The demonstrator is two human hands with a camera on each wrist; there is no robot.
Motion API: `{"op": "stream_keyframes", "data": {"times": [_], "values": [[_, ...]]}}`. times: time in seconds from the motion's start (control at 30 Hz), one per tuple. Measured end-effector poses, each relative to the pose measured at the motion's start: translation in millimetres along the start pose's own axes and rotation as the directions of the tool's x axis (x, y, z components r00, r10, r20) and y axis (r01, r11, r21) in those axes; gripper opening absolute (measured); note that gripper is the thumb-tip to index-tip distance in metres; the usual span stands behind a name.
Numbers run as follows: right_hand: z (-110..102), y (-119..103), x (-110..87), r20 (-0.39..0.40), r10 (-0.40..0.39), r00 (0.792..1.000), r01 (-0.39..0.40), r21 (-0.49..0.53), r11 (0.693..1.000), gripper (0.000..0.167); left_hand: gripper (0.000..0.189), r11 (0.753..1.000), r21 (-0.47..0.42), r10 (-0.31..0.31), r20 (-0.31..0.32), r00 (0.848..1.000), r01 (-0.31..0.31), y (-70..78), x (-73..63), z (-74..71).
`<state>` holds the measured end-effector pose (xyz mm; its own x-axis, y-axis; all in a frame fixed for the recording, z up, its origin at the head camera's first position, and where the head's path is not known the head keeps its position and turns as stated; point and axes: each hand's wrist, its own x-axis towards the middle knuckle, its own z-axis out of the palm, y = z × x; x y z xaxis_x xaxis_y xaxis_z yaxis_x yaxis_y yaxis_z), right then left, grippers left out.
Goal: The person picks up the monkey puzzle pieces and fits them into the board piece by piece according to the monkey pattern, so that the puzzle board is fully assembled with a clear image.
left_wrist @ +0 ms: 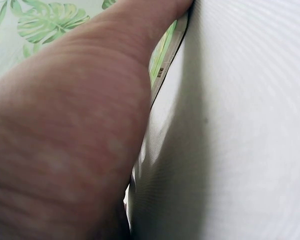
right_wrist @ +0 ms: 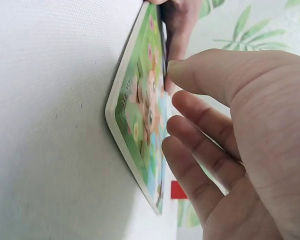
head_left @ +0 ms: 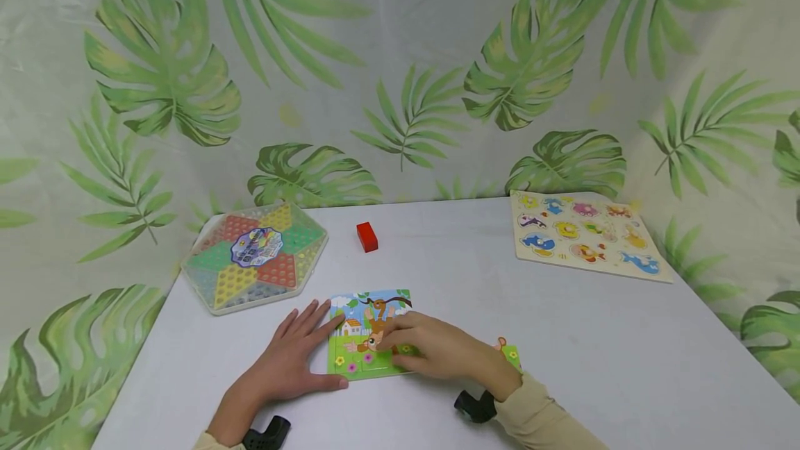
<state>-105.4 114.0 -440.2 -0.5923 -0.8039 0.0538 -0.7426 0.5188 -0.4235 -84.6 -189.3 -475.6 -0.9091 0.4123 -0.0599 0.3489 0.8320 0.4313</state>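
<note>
A small jigsaw puzzle [head_left: 340, 360] with a monkey, a house and flowers lies flat on the table. My left hand [head_left: 290, 356] rests at its left side, fingers spread, with the thumb at the lower left edge and a fingertip overlapping the upper left part. Over the puzzle's right half reaches my right hand [head_left: 431, 346], its fingers bent loosely above the monkey's face. In the right wrist view, the thumb [right_wrist: 205, 72] and fingertips stand apart close over the puzzle board [right_wrist: 121, 107], with nothing visible between them. A loose puzzle piece [head_left: 512, 354] is partly hidden behind the right forearm.
A hexagonal Chinese checkers board [head_left: 209, 255] sits at the back left. A red block [head_left: 367, 237] stands behind the puzzle. At the back right lies a wooden board with animal pictures [head_left: 550, 229]. Leaf-patterned cloth [head_left: 406, 54] hangs around the white table [head_left: 594, 353].
</note>
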Motion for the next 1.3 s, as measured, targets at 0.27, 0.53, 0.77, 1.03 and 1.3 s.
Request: {"op": "stream_keyframes", "data": {"times": [0.27, 0.53, 0.77, 1.03, 1.3], "values": [[-6, 0, -11.3, -0.027, 0.013, 1.000, -0.012, 0.039, 0.999, 0.027, 0.109, 1.000, 0.003, 0.018, -0.014, 1.000, -0.018, -0.1, -1.1, -0.8], [-11, 6, -22.8, -0.064, 0.028, 0.998, -0.025, 0.045, 0.999, 0.026, 0.109, 1.000, 0.011, 0.020, -0.021, 1.000, -0.020, -1.3, -1.0, -0.2], [-16, 9, -33.2, -0.087, 0.044, 0.995, -0.039, 0.062, 0.997, 0.027, 0.111, 1.000, 0.010, 0.001, -0.007, 1.000, -0.001, -1.7, -0.7, 0.2], [-18, 13, -47.7, -0.140, 0.048, 0.989, -0.042, 0.049, 0.998, 0.028, 0.110, 1.000, -0.001, 0.013, -0.004, 1.000, -0.013, -3.0, -1.3, 1.9], [-22, 21, -63.7, -0.172, 0.078, 0.982, -0.070, 0.056, 0.996, 0.029, 0.110, 1.000, 0.007, 0.006, -0.007, 1.000, -0.005, -1.8, -0.2, 1.0]]}}
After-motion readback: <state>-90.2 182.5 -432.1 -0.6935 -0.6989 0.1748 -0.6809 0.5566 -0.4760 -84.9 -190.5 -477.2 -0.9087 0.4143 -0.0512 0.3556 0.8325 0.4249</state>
